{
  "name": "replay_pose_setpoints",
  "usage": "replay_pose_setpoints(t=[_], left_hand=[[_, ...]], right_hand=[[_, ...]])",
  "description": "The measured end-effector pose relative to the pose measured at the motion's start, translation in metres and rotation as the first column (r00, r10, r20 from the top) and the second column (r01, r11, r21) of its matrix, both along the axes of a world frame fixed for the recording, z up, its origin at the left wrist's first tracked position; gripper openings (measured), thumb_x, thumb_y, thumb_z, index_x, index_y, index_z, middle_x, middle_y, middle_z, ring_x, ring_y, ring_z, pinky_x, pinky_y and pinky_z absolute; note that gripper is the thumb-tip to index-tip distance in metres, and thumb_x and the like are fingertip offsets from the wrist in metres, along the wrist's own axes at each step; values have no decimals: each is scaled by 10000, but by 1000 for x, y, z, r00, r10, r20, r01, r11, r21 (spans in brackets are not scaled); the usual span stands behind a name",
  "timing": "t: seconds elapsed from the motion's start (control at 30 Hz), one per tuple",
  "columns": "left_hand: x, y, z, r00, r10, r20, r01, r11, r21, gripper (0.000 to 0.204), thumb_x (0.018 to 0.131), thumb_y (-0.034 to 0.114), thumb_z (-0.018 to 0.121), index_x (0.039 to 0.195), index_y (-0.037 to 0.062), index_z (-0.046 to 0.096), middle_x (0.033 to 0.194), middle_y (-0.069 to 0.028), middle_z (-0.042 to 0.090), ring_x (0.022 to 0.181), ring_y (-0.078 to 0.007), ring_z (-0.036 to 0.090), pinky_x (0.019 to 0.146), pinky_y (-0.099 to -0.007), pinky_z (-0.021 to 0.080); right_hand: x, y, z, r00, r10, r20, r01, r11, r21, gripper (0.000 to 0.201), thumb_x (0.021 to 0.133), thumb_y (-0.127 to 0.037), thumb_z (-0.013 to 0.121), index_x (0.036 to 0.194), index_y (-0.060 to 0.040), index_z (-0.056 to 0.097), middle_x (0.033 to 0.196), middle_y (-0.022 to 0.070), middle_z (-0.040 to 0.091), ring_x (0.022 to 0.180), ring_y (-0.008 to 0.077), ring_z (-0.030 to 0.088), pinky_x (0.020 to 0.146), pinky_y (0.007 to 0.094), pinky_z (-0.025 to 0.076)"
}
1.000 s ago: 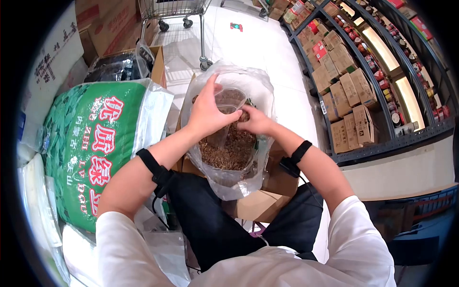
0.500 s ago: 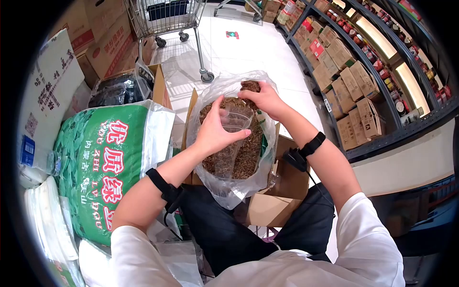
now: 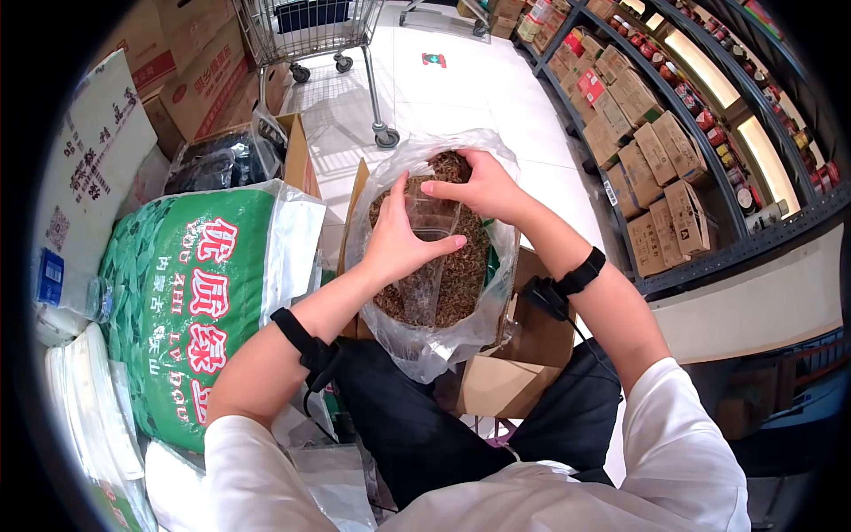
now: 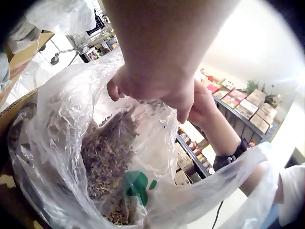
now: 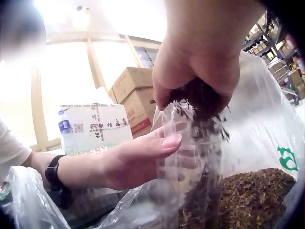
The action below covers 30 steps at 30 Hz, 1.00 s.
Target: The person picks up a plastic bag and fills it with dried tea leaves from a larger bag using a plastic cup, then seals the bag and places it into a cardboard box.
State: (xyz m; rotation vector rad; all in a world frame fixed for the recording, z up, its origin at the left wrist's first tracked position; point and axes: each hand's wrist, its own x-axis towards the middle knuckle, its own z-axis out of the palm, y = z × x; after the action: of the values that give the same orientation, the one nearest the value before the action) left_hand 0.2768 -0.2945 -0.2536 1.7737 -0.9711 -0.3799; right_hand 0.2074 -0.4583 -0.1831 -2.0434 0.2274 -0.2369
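My left hand (image 3: 403, 239) holds a tall clear plastic container (image 5: 174, 186), its thumb and fingers spread round the upper part. Above the mouth, my right hand (image 3: 487, 188) grips a clump of dried brown leaf bits (image 5: 198, 98), fingers pointing down. Loose bits drop from it into the container, where a dark column shows through the ridged wall in the right wrist view. Below lies a heap of the same dried leaves (image 3: 461, 301), inside a large translucent plastic bag (image 3: 421, 359). From the left wrist, my left hand hides most of the container.
An open cardboard box (image 3: 501, 386) surrounds the bag between my knees. To the left lies a full green sack (image 3: 160, 310), with a white box (image 3: 93, 146) behind it. Ahead stands a shopping cart (image 3: 310, 44); shelves of cartons (image 3: 665, 195) line the right.
My right hand rose out of the bag with a handful of dried leaves, then came left over the container's mouth, where bits now fall in. My left hand keeps its grip on the container.
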Motion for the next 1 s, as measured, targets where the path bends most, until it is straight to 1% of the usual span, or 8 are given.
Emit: replay_pose_setpoints(t=[0.17,0.33,0.43,0.57,0.73,0.83,0.93,1.0], left_hand=[[-1,0,-1,1000,0,-3,0,1000,-3,1257,600,468,880,1477,-39,134,1321,-278,432,1245,-348,471,1049,-428,386],[-1,0,-1,1000,11,7,-11,1000,8,1257,601,471,879,1476,-37,134,1332,-291,416,1261,-357,454,1058,-435,376],[-1,1,1,1000,4,-9,-4,1000,10,1262,598,475,879,1479,-31,129,1338,-295,411,1269,-363,445,1061,-439,372],[-1,1,1,1000,5,-13,-5,1000,25,1260,602,476,876,1482,-23,125,1337,-300,411,1265,-366,450,1059,-439,374],[-1,3,3,1000,15,-20,-14,1000,24,1245,605,474,874,1482,-14,137,1327,-298,421,1249,-363,467,1057,-443,378],[-1,2,2,1000,30,5,-29,1000,-10,1217,611,452,876,1484,5,157,1292,-276,449,1229,-352,483,1044,-440,398],[0,3,4,1000,17,-13,-17,998,-65,1173,620,395,880,1486,27,179,1248,-242,478,1195,-330,506,1028,-429,419],[-1,4,5,998,0,59,10,985,-171,1136,628,340,879,1486,42,196,1219,-208,495,1166,-310,520,1015,-417,434]], right_hand=[[-1,-1,2,1000,0,-26,1,999,37,465,790,-254,796,1125,8,606,1031,65,649,936,131,607,843,290,494],[2,0,1,999,3,-41,2,990,141,344,939,-259,635,1144,15,614,1070,69,666,976,117,598,894,276,466],[2,-3,-2,998,56,-43,-41,958,284,335,974,-265,576,1149,18,614,1040,67,682,991,120,597,924,282,448],[1,-4,-4,994,85,-70,-63,961,270,338,978,-270,563,1155,15,610,985,66,695,1002,126,601,927,289,446],[1,-10,-14,999,-34,27,31,995,90,285,971,-287,564,951,-18,655,808,46,671,830,121,598,818,276,461],[-2,-16,-14,987,-156,28,147,969,197,316,970,-300,565,817,-31,629,695,15,603,748,120,572,765,251,451],[0,-20,-23,950,-310,-19,308,933,185,364,966,-352,549,852,-10,605,685,6,576,684,111,540,668,273,441],[3,-23,-42,948,-318,-19,317,936,150,373,973,-372,526,917,-11,598,746,22,590,729,115,546,675,279,442]])
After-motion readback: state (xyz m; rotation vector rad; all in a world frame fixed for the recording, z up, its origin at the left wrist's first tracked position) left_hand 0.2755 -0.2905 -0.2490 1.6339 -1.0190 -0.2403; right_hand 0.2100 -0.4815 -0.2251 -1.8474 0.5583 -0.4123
